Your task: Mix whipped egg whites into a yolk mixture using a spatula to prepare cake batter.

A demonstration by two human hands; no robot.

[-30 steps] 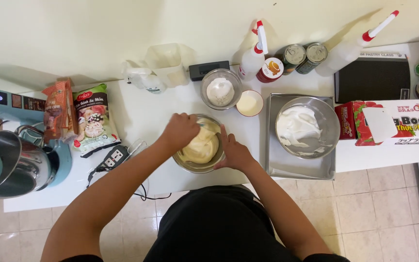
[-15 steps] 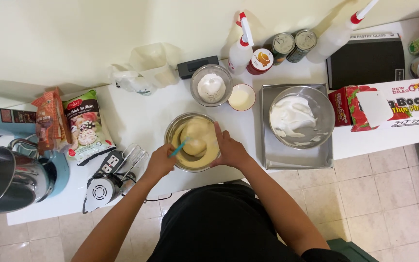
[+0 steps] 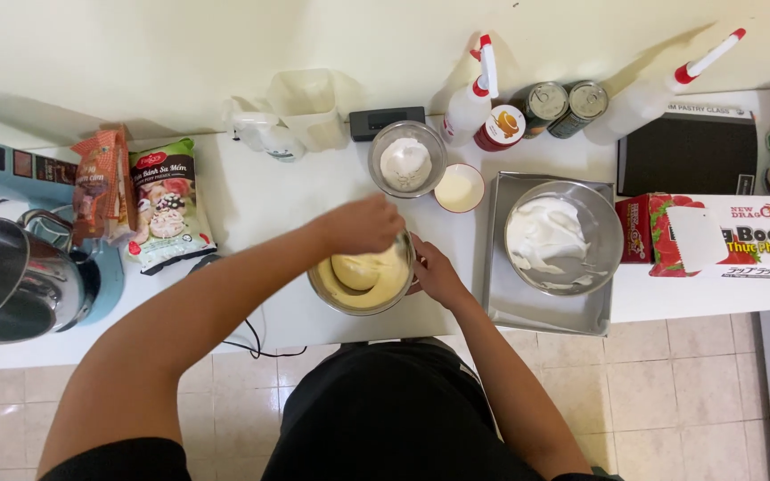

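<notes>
A metal bowl (image 3: pixel 330 297) of pale yellow batter sits on the white counter right in front of me. My left hand (image 3: pixel 363 223) hovers over the bowl's far rim, closed on a mixing tool whose end dips into the batter; most of the tool is hidden by my fingers. My right hand (image 3: pixel 434 272) grips the bowl's right rim and steadies it.
To the right, a metal tray (image 3: pixel 528 312) carries a bowl of white foam (image 3: pixel 563 236). Behind are a flour bowl (image 3: pixel 405 160), a small cup (image 3: pixel 459 187), squeeze bottles (image 3: pixel 474 102), cans (image 3: pixel 563 102) and a black scale (image 3: pixel 688 151). Flour bags (image 3: pixel 167 205) and a stand mixer (image 3: pixel 20 276) stand left.
My left hand has swung from the bowl's near-left side round to its far rim, moving the tool through the batter. My right hand stays on the rim.
</notes>
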